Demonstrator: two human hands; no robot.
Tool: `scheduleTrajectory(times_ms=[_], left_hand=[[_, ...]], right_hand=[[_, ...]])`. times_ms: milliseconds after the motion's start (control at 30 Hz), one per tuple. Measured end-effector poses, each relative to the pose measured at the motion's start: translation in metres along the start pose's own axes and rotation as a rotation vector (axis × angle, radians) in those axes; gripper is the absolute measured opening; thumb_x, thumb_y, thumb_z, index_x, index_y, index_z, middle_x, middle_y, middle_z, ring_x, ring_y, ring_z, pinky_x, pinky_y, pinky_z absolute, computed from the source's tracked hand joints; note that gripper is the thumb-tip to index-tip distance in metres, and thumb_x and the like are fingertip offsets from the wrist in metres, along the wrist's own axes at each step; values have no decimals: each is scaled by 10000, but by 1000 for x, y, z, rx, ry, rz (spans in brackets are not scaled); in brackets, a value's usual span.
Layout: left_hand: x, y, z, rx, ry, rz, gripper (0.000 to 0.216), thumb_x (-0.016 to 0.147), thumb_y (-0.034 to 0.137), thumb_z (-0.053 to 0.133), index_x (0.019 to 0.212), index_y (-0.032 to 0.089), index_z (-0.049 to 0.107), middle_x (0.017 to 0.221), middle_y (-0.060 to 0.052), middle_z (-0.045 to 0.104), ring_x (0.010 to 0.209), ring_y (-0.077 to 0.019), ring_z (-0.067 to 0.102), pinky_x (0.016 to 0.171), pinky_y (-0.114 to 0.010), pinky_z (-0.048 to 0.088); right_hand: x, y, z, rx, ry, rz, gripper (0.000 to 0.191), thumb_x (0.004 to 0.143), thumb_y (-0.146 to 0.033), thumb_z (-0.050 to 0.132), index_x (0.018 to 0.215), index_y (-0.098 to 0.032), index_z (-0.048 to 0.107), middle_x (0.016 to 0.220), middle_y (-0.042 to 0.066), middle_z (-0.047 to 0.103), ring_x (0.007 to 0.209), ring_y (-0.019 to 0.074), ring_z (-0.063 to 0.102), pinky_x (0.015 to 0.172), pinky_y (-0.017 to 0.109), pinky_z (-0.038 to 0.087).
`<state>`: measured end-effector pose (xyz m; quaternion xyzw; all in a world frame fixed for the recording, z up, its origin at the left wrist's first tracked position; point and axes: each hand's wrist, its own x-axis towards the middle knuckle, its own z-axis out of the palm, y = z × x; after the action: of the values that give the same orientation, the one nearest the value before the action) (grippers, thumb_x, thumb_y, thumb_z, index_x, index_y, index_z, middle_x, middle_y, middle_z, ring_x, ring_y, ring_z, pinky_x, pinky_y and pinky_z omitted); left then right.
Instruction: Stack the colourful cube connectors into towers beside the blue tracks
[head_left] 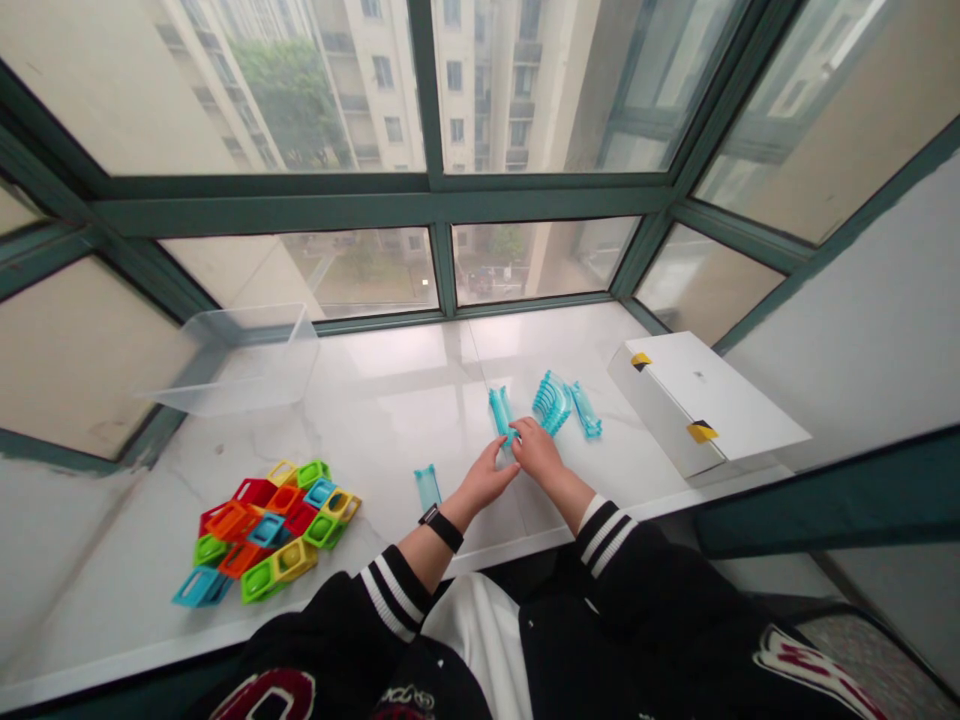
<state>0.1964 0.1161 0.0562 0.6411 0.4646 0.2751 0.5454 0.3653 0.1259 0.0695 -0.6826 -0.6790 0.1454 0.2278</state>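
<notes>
A straight, translucent blue plastic piece (500, 408), trough-like in shape, lies on the white ledge. My left hand (486, 482) is at its near end, thumb and forefinger closed about it. From the other side, the bent fingers of my right hand (537, 450) grip the same end, which they partly hide. Just beyond my right hand is a curved, ribbed blue piece (553, 402). Another straight blue piece (586, 410) lies to its right. Beside my left wrist rests a flat blue piece (427, 487), partly covered by the arm.
Several coloured plastic frame blocks (274, 530) sit bunched at the left. Behind them stands a clear plastic bin (251, 365). A white box (705, 395) with yellow-and-black tabs is on the right. Green-framed windows (442, 205) bound the white ledge (375, 400) at the back.
</notes>
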Motion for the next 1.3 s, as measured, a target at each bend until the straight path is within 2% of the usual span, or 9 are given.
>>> scheduleTrajectory(times_ms=[333, 433, 567, 700, 800, 933, 1033, 1167, 1300], left_hand=[[-3, 6, -5, -11, -13, -21, 798, 806, 444, 820, 1508, 187, 539, 1613, -200, 496, 1446, -391, 526, 1193, -570, 439], [-12, 6, -24, 21, 23, 61, 650, 860, 412, 743, 1457, 210, 583, 1553, -163, 564, 1406, -329, 566, 1157, -513, 494], [-39, -4, -74, 176, 206, 198, 440, 915, 403, 631, 1321, 238, 667, 1378, -103, 679, 1254, -266, 651, 1045, -466, 570], [-85, -26, -122, 285, 407, 156, 359, 924, 408, 588, 1215, 235, 709, 1198, -88, 724, 1022, -231, 697, 869, -401, 601], [-120, -46, -136, 267, 435, 30, 401, 872, 443, 607, 1180, 215, 727, 1069, -87, 724, 879, -220, 701, 765, -379, 603], [-150, -68, -123, 142, 358, -110, 442, 834, 500, 635, 1135, 196, 746, 1085, -106, 749, 907, -240, 732, 830, -407, 613], [-160, -74, -103, 7, 297, -144, 457, 821, 525, 668, 1125, 192, 743, 1152, -120, 776, 974, -266, 755, 916, -435, 602], [-161, -72, -83, -92, 275, -176, 449, 809, 515, 695, 1110, 185, 740, 1099, -119, 804, 1035, -296, 766, 990, -462, 585], [-150, -63, -73, -136, 290, -124, 477, 805, 493, 710, 1162, 178, 731, 1225, -147, 776, 1120, -297, 753, 1045, -482, 577]], right_hand=[[-5, -3, -5, -7, -12, 15, 455, 898, -64, 590, 1325, -179, 698, 1306, 141, 653, 1135, 242, 666, 1051, 346, 512], [-15, -5, -7, 36, 77, -17, 462, 880, -47, 583, 1303, -185, 710, 1332, 150, 608, 1191, 257, 635, 1090, 377, 498], [-40, -9, -2, 234, 172, -147, 503, 830, 14, 513, 1230, -209, 720, 1207, 106, 632, 1183, 241, 622, 1110, 403, 495], [-67, -16, 14, 374, -45, -264, 469, 855, -3, 518, 1211, -230, 722, 1131, 67, 668, 971, 188, 672, 954, 352, 564], [-78, -32, 28, 387, -247, -306, 440, 879, -31, 570, 1233, -242, 724, 1089, 43, 694, 884, 155, 679, 878, 300, 565], [-85, -62, 42, 347, -425, -395, 431, 892, -120, 690, 1293, -274, 730, 1138, 46, 709, 890, 159, 701, 870, 283, 557], [-88, -78, 54, 291, -462, -462, 438, 874, -134, 735, 1285, -282, 751, 1162, 55, 716, 950, 190, 712, 898, 297, 551], [-90, -80, 67, 265, -406, -475, 382, 877, -72, 678, 1201, -247, 780, 1124, 64, 731, 1009, 211, 711, 928, 314, 548], [-89, -70, 62, 318, -289, -417, 343, 871, -56, 664, 1143, -234, 773, 1079, 54, 731, 977, 195, 705, 925, 313, 554]])
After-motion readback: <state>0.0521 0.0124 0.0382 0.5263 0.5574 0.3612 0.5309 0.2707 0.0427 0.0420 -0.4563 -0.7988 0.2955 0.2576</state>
